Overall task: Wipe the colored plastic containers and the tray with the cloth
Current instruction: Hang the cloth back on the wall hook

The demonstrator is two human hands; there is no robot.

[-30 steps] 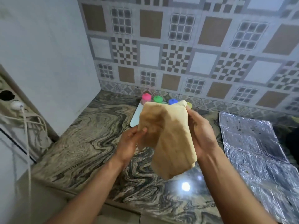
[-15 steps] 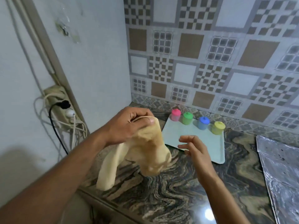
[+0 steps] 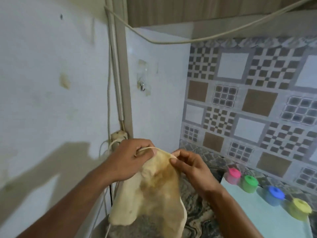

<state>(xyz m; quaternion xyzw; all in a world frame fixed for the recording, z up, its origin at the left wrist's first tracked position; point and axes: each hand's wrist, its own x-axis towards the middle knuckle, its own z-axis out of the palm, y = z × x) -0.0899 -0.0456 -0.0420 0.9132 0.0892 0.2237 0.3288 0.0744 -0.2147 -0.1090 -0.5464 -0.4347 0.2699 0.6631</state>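
head | left hand (image 3: 127,159), right hand (image 3: 190,166) pinch cloth (image 3: 154,194) top edge

The hanging cloth (image 3: 154,194) blocks the counter (image 3: 197,220) below both hands. Right of it, the tray's (image 3: 257,220) near half lies bare, while four lidded containers (image 3: 248,183) line its far edge, close against the tiled wall (image 3: 257,100)

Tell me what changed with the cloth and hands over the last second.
The right hand let go of the cloth half a second ago and now pinches its top edge again. The left hand kept its grip throughout. The four containers stay on the tray.
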